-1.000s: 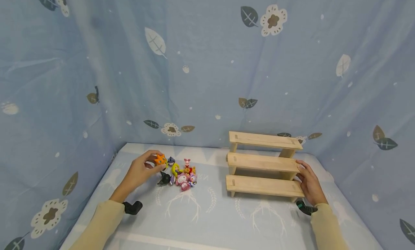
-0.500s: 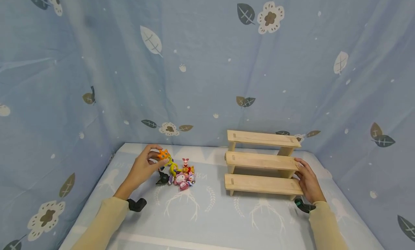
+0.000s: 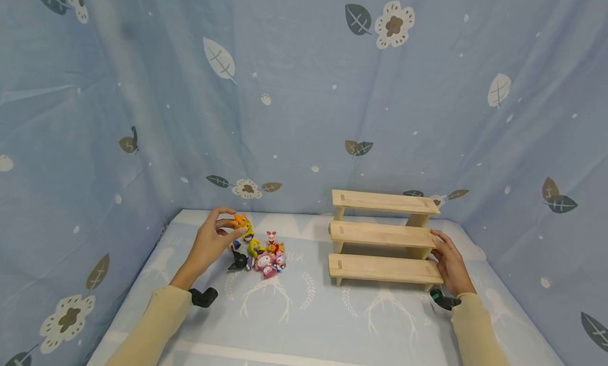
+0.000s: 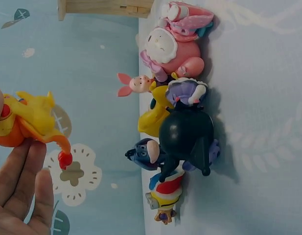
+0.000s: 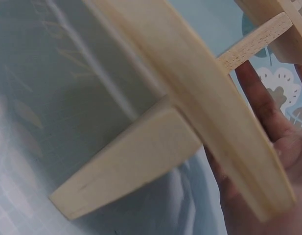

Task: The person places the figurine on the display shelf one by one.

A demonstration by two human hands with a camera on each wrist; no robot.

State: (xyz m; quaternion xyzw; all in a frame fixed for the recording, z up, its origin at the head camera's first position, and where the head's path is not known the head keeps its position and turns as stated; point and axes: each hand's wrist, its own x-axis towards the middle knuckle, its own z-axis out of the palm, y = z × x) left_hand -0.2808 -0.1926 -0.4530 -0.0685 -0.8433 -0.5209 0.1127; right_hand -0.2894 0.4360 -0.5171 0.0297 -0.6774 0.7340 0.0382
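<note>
Up above the left edge of a figurine cluster, my left hand (image 3: 209,242) pinches an orange and yellow toy figurine (image 3: 243,224) between thumb and fingers. In the left wrist view this figurine (image 4: 31,120) is raised off the table, its top partly covered by a fingertip. Beneath it stand a black figurine (image 4: 187,132), a blue donkey figurine (image 4: 145,154), a pink piglet figurine (image 4: 137,84) and several others. My right hand (image 3: 451,263) grips the right end of a three-tier wooden step shelf (image 3: 380,234) at its middle board; part of the hand is hidden behind the wood.
The pale patterned tablecloth (image 3: 247,334) covers the table. A blue printed curtain (image 3: 294,92) closes in the back and sides. The shelf stands at the right near the back curtain, with bare cloth between it and the figurines.
My left hand has lifted the orange and yellow figurine up and slightly right, away from the cluster. My right hand stays on the shelf. The head view has shifted a little.
</note>
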